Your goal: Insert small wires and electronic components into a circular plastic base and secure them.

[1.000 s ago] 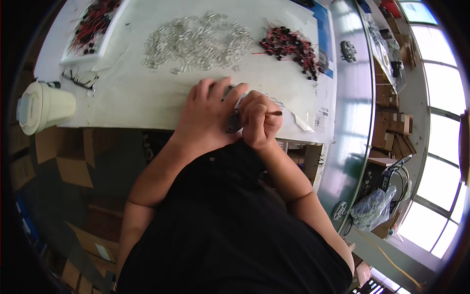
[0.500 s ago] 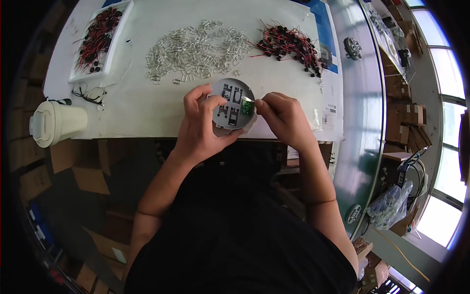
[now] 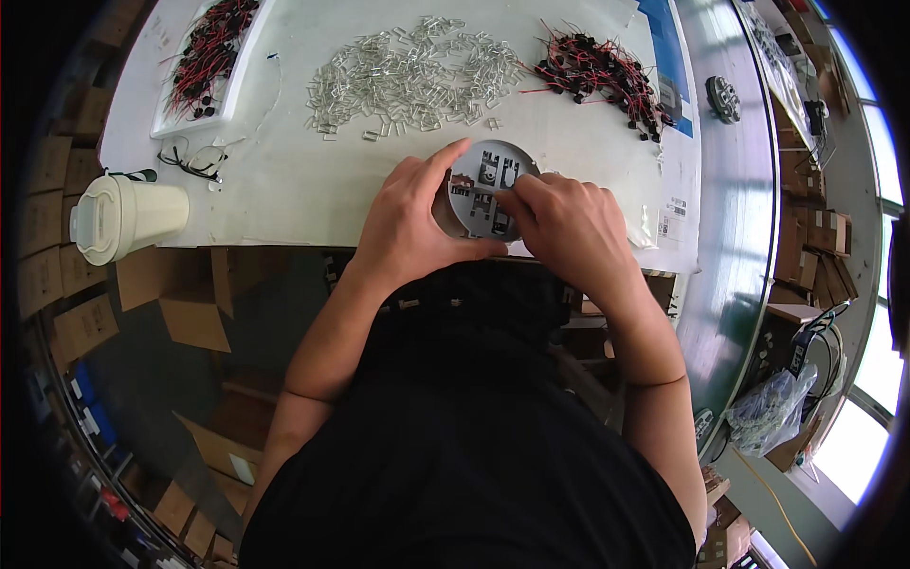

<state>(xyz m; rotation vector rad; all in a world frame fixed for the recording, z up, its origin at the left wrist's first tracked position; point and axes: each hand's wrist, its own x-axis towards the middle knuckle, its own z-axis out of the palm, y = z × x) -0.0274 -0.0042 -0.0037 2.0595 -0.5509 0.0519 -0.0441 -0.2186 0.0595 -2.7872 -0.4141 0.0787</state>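
My left hand (image 3: pixel 406 220) curves round the left side of a round grey plastic housing (image 3: pixel 490 182), thumb along its near rim and fingers at its far left. Several dark rectangular slots and small raised fittings show on the housing's face. My right hand (image 3: pixel 580 226) is closed over the housing's right side, thumb and forefinger bent against the face. Those fingers hide that part of the housing, and what lies between them does not show. The housing is held tilted, just above the table's near edge.
A heap of small clear U-shaped pieces (image 3: pixel 408 81) lies beyond my hands. Black parts with red wires (image 3: pixel 607 81) are piled at the right, with more in a white foam tray (image 3: pixel 230 119). Glasses (image 3: pixel 196 163) and a cream lidded cup (image 3: pixel 142 216) stand at the left.
In the view, both hands and the housing sit farther right, as does the whole table. My right fingers have come onto the housing and now cover where a green circuit board showed.
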